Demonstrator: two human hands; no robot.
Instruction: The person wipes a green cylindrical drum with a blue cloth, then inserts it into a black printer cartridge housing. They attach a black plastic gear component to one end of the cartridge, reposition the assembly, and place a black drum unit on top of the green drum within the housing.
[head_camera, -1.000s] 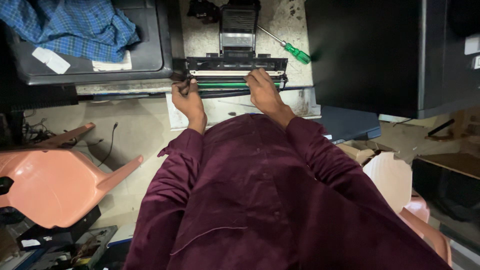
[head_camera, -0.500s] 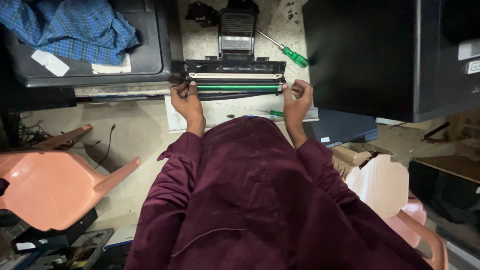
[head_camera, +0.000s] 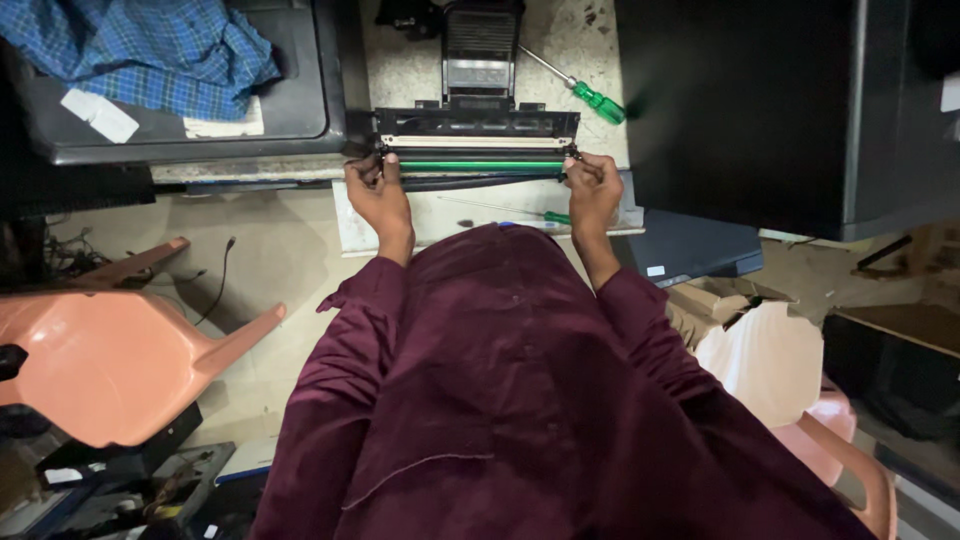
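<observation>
A long black toner cartridge (head_camera: 475, 140) with a green drum roller (head_camera: 480, 166) lies across the front edge of a stone worktop. My left hand (head_camera: 375, 190) grips its left end. My right hand (head_camera: 592, 188) grips its right end. Both arms wear dark maroon sleeves that fill the lower middle of the view. A second black cartridge part (head_camera: 482, 50) stands just behind the first one.
A green-handled screwdriver (head_camera: 590, 95) lies at the back right of the worktop; a thinner one (head_camera: 520, 212) lies under my wrists. Blue checked cloth (head_camera: 150, 50) rests on a dark printer at left. A large black machine (head_camera: 780, 110) stands right. An orange plastic chair (head_camera: 110, 360) stands left.
My right hand slid from the middle of the cartridge out to its right end and closed on it. My left hand stayed on the left end.
</observation>
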